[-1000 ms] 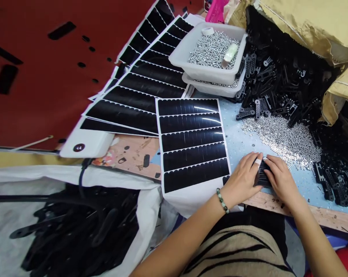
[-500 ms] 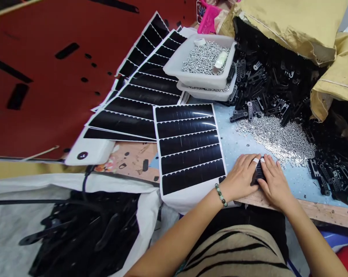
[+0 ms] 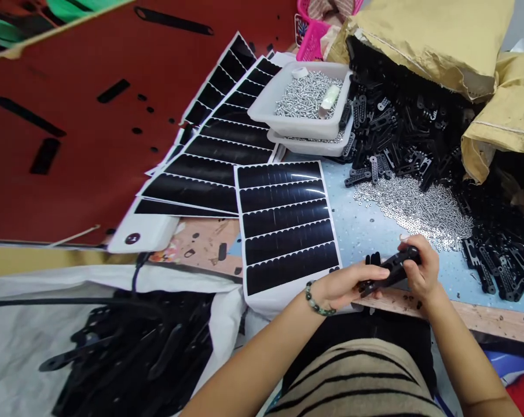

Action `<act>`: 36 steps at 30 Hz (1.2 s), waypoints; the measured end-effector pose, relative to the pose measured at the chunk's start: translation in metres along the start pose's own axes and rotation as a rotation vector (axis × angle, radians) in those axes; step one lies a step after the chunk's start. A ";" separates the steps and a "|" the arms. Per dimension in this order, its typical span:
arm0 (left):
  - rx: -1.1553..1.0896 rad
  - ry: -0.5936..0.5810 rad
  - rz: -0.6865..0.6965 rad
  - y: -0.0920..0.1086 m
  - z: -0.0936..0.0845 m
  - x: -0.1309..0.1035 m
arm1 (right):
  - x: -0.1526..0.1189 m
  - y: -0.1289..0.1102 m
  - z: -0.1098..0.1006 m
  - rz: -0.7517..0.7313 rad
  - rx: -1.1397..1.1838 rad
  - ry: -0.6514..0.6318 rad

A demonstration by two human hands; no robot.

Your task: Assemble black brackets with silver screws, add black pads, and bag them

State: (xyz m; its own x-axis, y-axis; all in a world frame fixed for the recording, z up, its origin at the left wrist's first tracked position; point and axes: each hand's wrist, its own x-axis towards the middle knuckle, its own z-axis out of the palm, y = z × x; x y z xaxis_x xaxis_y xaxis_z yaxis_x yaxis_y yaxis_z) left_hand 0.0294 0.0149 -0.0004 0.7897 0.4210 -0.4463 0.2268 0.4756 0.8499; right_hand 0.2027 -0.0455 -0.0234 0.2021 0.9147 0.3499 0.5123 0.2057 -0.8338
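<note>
A long black part [image 3: 394,270], slim and rounded at its far end, is held between both hands above the table's front edge. My left hand [image 3: 351,282] is closed around its near left end, with the thumb along the top. My right hand [image 3: 424,269] pinches the far right end between thumb and fingers; a bit of white shows at one fingertip. Small black rounded tabs [image 3: 372,259] show just behind my left fingers; what they belong to is unclear. A sheet of black adhesive strips [image 3: 290,231] lies left of the hands.
Loose screws and nuts [image 3: 413,205] are heaped behind my hands. Black plastic parts [image 3: 387,127] pile up under a yellow sack [image 3: 435,40]. Stacked white trays [image 3: 262,110] hold more screws. More strip sheets [image 3: 201,156] lie left; a white sack [image 3: 227,313] of black pieces stands below.
Both hands were pressed flat together over a dark piece on the table. Now they are raised and closed on the long black part, held at a slant. The view has shifted slightly.
</note>
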 end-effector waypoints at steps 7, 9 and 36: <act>-0.433 0.043 -0.176 -0.013 0.001 0.002 | 0.002 0.010 0.018 0.507 0.090 0.121; -0.130 0.275 -0.035 -0.017 0.000 -0.003 | 0.002 0.015 0.020 0.578 0.032 0.135; 0.746 0.628 0.584 -0.029 0.007 -0.004 | -0.007 -0.025 -0.020 0.027 -0.003 0.039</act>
State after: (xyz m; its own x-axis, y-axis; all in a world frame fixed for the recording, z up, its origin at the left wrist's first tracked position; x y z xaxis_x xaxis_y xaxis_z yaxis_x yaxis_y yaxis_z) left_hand 0.0235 -0.0063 -0.0212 0.5084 0.8400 0.1896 0.3670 -0.4105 0.8348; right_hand 0.2048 -0.0641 0.0030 0.2482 0.9055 0.3441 0.5092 0.1803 -0.8416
